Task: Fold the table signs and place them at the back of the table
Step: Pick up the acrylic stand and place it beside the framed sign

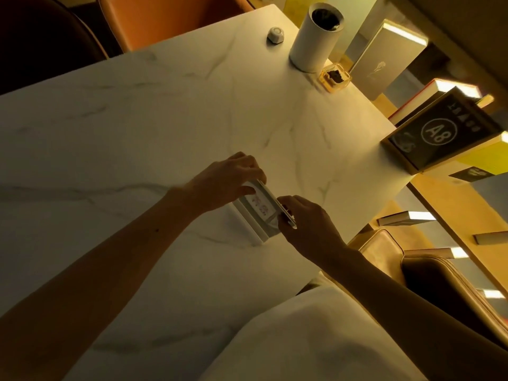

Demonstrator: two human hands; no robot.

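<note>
Dim, yellow-toned light falls on a white marble table (137, 127) seen from above by a head-worn camera. Near the table's right edge, toward its near side, a small white table sign (259, 207) with a faint coloured print stands on its lower edge, partly folded. Both bare hands hold it. The left hand (228, 178) reaches over the sign's far end, fingers curled together over the top fold and thumb pressed on the printed face, pinching that end. The right hand (306, 224) grips the near end, its fingers bent close together around the upper edge; exactly where the fingertips meet the card is hidden by the hand itself.

To do this step well, the person would probably keep both pinches level so the crease runs straight, press along the fold from one end to the other, and check that the base sits flat on the marble before letting go.

Farther out, along the table's far right edge, stand a tall white cylinder (316, 37), a small white knob-shaped object (275, 35) and a small yellow transparent box (334, 77) with something dark inside. At the right edge leans a dark framed card marked A8 (439, 132). An orange chair (165, 20) sits beyond the far edge.
</note>
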